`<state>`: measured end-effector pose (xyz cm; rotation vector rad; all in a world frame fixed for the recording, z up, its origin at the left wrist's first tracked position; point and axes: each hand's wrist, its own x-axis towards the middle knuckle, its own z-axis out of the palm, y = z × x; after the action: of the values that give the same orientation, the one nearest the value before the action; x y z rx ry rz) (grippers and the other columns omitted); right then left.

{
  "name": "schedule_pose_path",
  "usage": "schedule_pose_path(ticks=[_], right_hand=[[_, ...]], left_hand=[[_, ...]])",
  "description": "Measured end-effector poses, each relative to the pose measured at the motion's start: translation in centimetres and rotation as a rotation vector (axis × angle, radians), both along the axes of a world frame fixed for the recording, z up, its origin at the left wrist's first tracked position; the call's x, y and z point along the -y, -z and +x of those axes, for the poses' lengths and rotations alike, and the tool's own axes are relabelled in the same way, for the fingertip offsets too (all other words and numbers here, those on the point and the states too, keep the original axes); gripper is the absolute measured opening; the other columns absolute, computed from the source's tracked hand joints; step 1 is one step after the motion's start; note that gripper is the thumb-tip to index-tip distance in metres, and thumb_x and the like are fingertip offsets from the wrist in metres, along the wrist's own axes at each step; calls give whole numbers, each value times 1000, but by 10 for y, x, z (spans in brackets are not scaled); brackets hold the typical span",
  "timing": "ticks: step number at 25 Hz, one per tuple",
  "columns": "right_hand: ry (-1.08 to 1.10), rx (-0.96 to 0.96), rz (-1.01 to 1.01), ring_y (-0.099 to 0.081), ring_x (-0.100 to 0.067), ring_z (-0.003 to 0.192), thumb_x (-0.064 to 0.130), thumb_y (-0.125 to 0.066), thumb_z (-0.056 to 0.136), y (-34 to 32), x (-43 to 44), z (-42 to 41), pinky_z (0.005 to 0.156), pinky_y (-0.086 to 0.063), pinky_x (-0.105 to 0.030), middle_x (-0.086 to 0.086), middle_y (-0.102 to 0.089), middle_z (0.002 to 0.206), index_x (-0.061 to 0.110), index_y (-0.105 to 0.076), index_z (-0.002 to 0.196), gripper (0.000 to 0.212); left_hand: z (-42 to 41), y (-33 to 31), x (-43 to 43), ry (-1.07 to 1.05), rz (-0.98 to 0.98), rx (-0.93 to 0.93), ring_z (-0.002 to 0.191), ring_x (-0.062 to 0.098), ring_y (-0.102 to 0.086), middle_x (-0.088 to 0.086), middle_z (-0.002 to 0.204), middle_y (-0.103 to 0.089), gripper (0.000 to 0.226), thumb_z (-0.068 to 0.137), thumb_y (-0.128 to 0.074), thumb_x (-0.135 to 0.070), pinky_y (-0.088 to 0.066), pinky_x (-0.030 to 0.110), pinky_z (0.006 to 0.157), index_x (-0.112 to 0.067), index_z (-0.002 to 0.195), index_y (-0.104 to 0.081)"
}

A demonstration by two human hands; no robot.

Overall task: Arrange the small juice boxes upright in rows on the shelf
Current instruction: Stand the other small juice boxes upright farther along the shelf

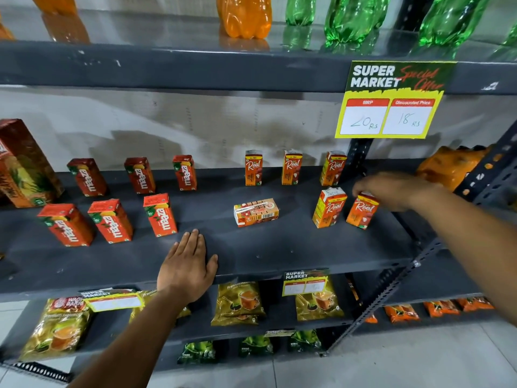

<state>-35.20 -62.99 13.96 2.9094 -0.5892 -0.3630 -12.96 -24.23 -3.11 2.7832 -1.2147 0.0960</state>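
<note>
Small juice boxes stand on a dark grey shelf (251,256). Several red Maaza boxes (161,215) stand upright in two rows on the left. Three orange Real boxes (291,168) stand in a back row on the right. In front of them one Real box (329,208) stands upright, and another Real box (362,210) stands slightly tilted with my right hand (394,190) closed on its top. One orange box (256,212) lies on its side in the middle. My left hand (187,264) rests flat, fingers apart, on the shelf's front edge.
A tall pineapple carton (23,163) stands at the far left. A yellow price sign (391,100) hangs from the upper shelf, which holds orange and green bottles. An orange bag (450,166) lies past the right upright. Tea packets (239,302) fill the shelf below.
</note>
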Motion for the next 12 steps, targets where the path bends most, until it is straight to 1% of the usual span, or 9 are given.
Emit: schedule_pose_path(ticks=[1,3,5,6,7,8,10,11,12], right_hand=[[-46,18,-29,-56,-23,105,4,-59,75,5,3,-6,81,-49,-34,2,-58,126,39,-53,109,49],[-110,5,-140,-47,-26,125,-9,-56,72,15,9,-15,88,-46,-31,3,-38,149,39,-46,122,70],[-57,-10,-170,-37,-26,136,-14,-53,74,21,13,-22,93,-45,-30,6,-20,158,39,-33,138,85],[-1,15,-150,-35,-26,137,-14,-52,75,21,12,-25,92,-47,-31,7,-17,159,38,-28,143,88],[39,87,-121,-36,-27,136,-13,-52,76,19,8,-28,90,-48,-32,7,-20,158,35,-28,144,87],[33,229,-96,-40,-28,134,-8,-53,76,17,1,-29,90,-49,-33,5,-27,155,32,-34,142,80],[-80,596,-24,-52,-30,121,8,-55,75,15,-29,-23,96,-47,-36,-5,-49,138,23,-53,128,55],[-146,698,21,-56,-29,114,17,-53,75,18,-51,-15,97,-44,-32,-6,-56,128,23,-58,121,47],[-208,697,69,-58,-26,110,25,-51,76,24,-74,-4,94,-41,-28,-5,-60,122,27,-58,118,43]], left_hand=[[0,0,0,1,0,2,146,20,-6,8,160,-12,74,93,-10,-55,-4,34,116,-8,149,-16],[0,1,1,4,3,7,146,20,-6,8,160,-12,74,93,-10,-55,-4,34,116,-8,149,-16],[0,1,0,4,-4,5,146,20,-6,8,160,-12,74,92,-9,-55,-4,34,116,-8,149,-16],[1,1,-1,4,-5,3,146,20,-6,8,160,-12,74,92,-9,-55,-4,34,116,-8,149,-16],[0,0,0,4,-5,0,146,21,-6,8,160,-12,74,93,-10,-55,-4,35,117,-8,149,-16],[0,0,0,6,-7,-3,146,21,-6,9,160,-12,73,93,-11,-55,-4,35,117,-8,149,-17],[-1,-1,1,5,-20,-13,146,22,-7,10,159,-14,72,94,-15,-53,-5,35,117,-7,149,-18],[-1,-1,1,3,-26,-13,146,22,-7,10,159,-14,71,94,-16,-53,-5,35,117,-6,148,-19],[-2,-1,1,6,-27,-11,146,22,-7,10,159,-14,71,94,-16,-52,-5,35,117,-6,148,-19]])
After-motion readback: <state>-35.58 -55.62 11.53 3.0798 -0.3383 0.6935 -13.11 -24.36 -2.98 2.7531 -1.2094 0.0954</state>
